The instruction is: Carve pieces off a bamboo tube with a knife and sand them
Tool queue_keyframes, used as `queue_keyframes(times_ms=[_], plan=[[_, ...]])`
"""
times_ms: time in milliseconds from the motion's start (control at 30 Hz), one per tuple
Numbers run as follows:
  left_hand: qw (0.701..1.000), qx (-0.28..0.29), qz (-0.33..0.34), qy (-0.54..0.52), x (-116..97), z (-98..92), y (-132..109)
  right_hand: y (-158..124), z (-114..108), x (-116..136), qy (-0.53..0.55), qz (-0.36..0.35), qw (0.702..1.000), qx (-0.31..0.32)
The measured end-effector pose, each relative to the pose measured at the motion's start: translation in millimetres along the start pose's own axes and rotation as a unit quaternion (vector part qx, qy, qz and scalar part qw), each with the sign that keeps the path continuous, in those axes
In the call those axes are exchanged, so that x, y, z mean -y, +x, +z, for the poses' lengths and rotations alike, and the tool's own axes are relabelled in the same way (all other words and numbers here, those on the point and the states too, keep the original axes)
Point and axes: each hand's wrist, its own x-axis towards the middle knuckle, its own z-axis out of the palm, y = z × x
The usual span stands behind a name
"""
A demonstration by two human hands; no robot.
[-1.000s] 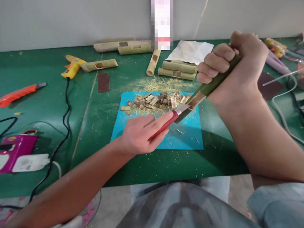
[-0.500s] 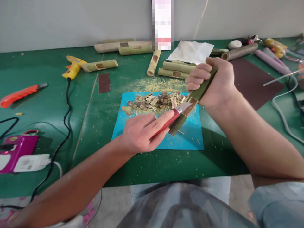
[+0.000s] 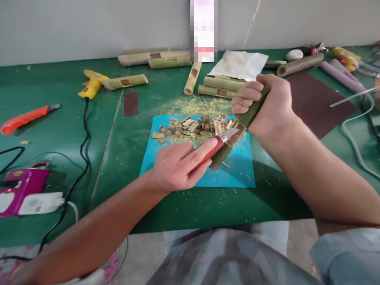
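Lowered: bamboo tube [image 3: 251, 114], clenched in right hand [image 3: 273, 101]; knife [image 3: 217, 147], grasped in left hand [image 3: 176, 166]; slipping blade [image 3: 232, 133] could cut right hand.

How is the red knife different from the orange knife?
The red knife is gripped in the left hand, while the orange knife lies on the green table. The red knife's handle is partly covered; the orange knife's handle is uncovered. Both have a metal blade showing.

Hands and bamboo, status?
Left hand gripping red-handled knife. Right hand gripping green bamboo tube, metal blade at its cutout. Brown chips beyond, on blue sheet.
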Motion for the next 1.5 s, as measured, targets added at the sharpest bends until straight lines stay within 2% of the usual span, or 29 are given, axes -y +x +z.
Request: queue_keyframes(times_ms=[100, 333, 567, 733, 933, 1067, 1500], plan=[[1.000, -0.004, 0.003, -0.001, -0.1, -1.2, 1.0, -0.7, 1.0, -3.4, 0.000, 0.028, 1.000, -0.005], [1.000, -0.005, -0.004, -0.009, 0.8, 0.1, -0.3, 1.0, 0.2, -5.0, -0.003, 0.026, 1.000, -0.009], [0.998, -0.007, 0.029, 0.064, 1.2, -2.4, 0.6, 4.6, -1.0, -3.4, -0.025, 0.028, 0.999, -0.023], [0.993, -0.035, 0.024, 0.109, 1.5, -2.6, 0.2, 4.2, -0.7, -1.0, -0.032, 0.032, 0.999, -0.018], [0.999, -0.004, 0.011, 0.034, 3.1, -5.7, -1.7, 4.2, -0.3, 3.6, -0.018, 0.008, 1.000, -0.001], [1.000, -0.006, 0.002, 0.008, 2.7, -6.4, -2.6, 4.6, -0.9, 6.8, -0.032, -0.021, 0.999, 0.004], [1.000, 0.020, -0.004, 0.001, 0.3, -3.7, -6.6, -1.7, 1.0, 19.9, -0.095, -0.130, 0.984, 0.074]])
